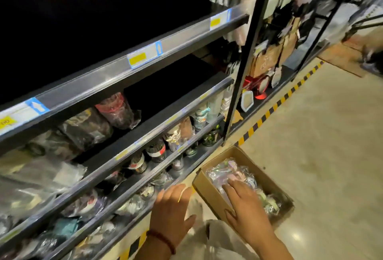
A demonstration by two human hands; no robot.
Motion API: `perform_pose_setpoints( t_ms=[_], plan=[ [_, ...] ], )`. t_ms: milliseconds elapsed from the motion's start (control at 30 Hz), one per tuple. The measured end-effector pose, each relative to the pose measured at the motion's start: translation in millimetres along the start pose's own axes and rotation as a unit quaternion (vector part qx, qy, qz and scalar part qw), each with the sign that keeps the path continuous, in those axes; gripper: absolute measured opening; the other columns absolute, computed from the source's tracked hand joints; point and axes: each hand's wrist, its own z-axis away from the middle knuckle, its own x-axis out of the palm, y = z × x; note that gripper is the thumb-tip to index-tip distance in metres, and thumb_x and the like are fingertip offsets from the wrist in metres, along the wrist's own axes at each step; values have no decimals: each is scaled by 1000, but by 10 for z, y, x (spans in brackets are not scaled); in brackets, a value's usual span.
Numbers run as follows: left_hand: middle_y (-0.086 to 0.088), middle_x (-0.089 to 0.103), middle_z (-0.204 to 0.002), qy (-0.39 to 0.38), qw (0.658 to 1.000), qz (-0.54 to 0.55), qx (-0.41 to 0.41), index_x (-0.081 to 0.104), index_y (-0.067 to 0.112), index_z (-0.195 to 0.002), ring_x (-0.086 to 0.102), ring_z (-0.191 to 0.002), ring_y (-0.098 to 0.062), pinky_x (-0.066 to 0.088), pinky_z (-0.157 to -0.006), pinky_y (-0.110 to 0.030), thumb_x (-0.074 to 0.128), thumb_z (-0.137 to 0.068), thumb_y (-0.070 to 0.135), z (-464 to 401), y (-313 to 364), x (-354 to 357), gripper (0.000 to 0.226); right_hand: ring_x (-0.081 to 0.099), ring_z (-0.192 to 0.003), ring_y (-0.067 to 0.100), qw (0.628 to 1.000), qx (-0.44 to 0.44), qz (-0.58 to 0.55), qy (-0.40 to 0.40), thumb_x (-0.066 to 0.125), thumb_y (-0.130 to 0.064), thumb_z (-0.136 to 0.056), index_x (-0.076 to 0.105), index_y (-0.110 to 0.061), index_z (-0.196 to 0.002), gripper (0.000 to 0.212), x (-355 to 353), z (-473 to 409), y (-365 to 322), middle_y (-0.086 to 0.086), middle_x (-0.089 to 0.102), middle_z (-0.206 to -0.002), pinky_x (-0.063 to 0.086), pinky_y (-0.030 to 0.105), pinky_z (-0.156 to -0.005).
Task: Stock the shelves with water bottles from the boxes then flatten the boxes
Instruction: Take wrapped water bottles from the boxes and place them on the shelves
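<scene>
restock step: pulling wrapped bottles from the cardboard box (pixel 209 185) on the floor.
right hand (pixel 244 203) reaches into the box, flat on the wrapped bottles (pixel 234 171), grip released; left hand (pixel 173 208) just left of box, spread, empty. next: grasp one, lift to shelf (pixel 132 156). shelf price tags (pixel 145 55) unreadable.

Both hands extend forward and down from the bottom of the view, palms facing down. The left hand (pixel 173 208) has its fingers straight and held close together, with the thumb spread out to the right; it holds nothing. A dark red beaded bracelet (pixel 163 240) encircles the left wrist. The right hand (pixel 243 201) reaches further forward, fingers straight and slightly spread, thumb angled toward the left. The right forearm (pixel 269 245) is bare and runs back to the lower edge.
</scene>
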Motion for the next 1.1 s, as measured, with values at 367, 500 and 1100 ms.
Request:
perform_pose_setpoints(
  t_ms=[367, 500, 1100],
  plan=[
    [-4, 70, -101, -61, 989, 17, 132, 71, 15, -100, 68, -88, -26, 57, -72, -40, 89, -38, 39, 45, 356, 204, 69, 62, -92, 26, 977, 207, -45, 22, 78, -22, -51, 61, -15, -106, 58, 238, 1129, -230, 4, 62, -105, 54, 32, -69],
    [-5, 71, -101, -88, 980, 5, 176, 71, 15, -100, 69, -90, -24, 57, -73, -42, 90, -38, 41, -156, 630, 239, 70, 64, -93, 27, 966, 249, -53, 35, 81, -21, -47, 63, -14, -106, 62, 187, 1219, -90, 6, 65, -105, 55, 32, -74],
    [8, 39, -145, -196, 962, -39, 187, 37, 26, -140, 34, -135, -15, 21, -112, -32, 59, -85, 49, -1905, 1664, 796, 64, 61, -77, 32, 925, 355, -134, 5, 82, -11, -49, 64, -6, -94, 48, 442, 630, 1698, 11, 62, -87, 52, 35, -54]
  ],
)
